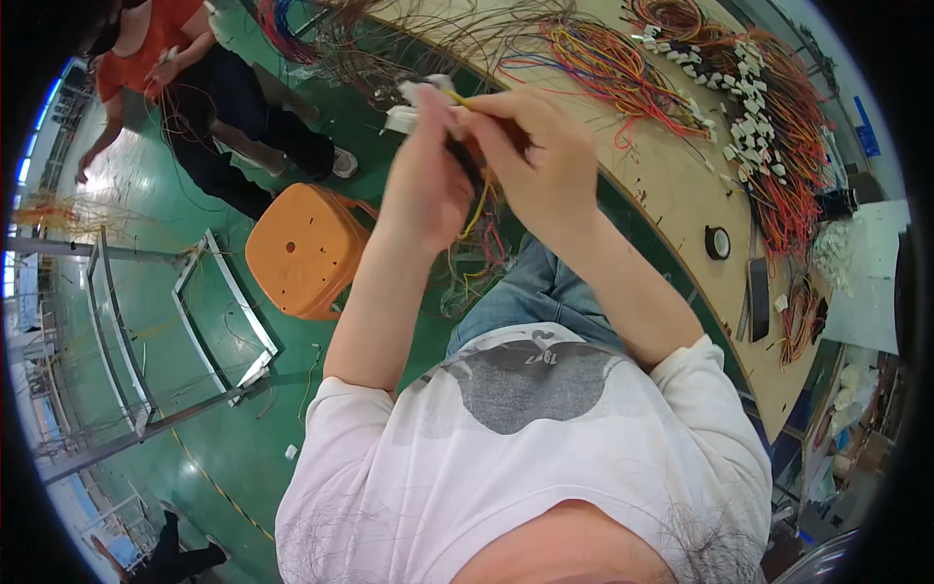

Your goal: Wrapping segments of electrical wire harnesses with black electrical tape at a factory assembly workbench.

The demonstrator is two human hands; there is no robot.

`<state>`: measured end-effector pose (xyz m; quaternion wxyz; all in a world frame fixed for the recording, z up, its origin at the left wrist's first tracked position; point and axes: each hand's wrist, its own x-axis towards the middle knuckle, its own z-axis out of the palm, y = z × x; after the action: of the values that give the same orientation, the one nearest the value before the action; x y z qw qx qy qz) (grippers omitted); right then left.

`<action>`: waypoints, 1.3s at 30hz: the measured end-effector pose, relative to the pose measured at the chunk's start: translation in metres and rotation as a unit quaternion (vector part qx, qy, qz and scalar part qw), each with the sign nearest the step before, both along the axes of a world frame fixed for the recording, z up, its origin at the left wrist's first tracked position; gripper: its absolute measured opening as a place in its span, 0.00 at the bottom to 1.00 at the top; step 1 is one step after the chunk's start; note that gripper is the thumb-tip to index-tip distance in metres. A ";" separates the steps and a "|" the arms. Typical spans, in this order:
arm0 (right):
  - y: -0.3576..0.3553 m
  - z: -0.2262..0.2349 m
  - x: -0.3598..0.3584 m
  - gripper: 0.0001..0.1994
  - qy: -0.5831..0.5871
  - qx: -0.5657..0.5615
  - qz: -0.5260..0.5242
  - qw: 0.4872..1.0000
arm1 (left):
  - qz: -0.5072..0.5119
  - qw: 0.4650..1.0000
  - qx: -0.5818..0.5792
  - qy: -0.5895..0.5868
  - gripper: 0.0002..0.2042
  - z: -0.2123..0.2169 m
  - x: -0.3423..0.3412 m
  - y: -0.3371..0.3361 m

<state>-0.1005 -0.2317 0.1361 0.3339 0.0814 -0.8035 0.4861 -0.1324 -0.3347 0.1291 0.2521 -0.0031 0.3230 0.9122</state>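
Note:
Both my hands are raised close together at the table's near left edge. Between the thumb and fingers of my right hand point(545, 161) a yellow wire point(461, 99) is pinched. My left hand point(428, 180), partly smeared by motion, is closed around a wire bundle with white plastic connectors point(402, 119) at its upper end. Below the hands hang yellow, red and dark wires point(479, 216). The exact grip of the left fingers is partly hidden.
Wire bundles point(623, 68) and a pile of white-connector wires point(754, 127) cover the wooden table point(671, 204). Black tape point(717, 242) lies nearer. An orange stool point(297, 248) and metal frame point(219, 321) stand left. Another person point(156, 49) holds wires at upper left.

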 end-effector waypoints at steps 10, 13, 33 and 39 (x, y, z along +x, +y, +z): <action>0.011 -0.031 -0.013 0.12 -0.140 -0.323 0.196 0.915 | 0.054 0.954 -0.213 0.204 0.16 0.005 -0.007 0.006; -0.013 -0.023 -0.006 0.13 -0.190 -0.376 0.280 0.862 | 0.027 0.963 -0.178 0.202 0.17 0.014 -0.018 -0.005; 0.109 0.062 0.053 0.14 -0.582 -0.118 0.326 0.736 | -0.373 0.912 -0.108 -0.132 0.33 -0.126 0.031 -0.115; 0.099 0.074 0.038 0.12 -0.586 -0.078 0.371 0.716 | -0.235 0.886 -0.147 0.371 0.26 -0.023 0.037 -0.030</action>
<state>-0.0622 -0.1325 0.2101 -0.4058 0.0453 -0.7033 0.5819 -0.0950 -0.3645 0.1062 0.3174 0.3747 0.5149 0.7026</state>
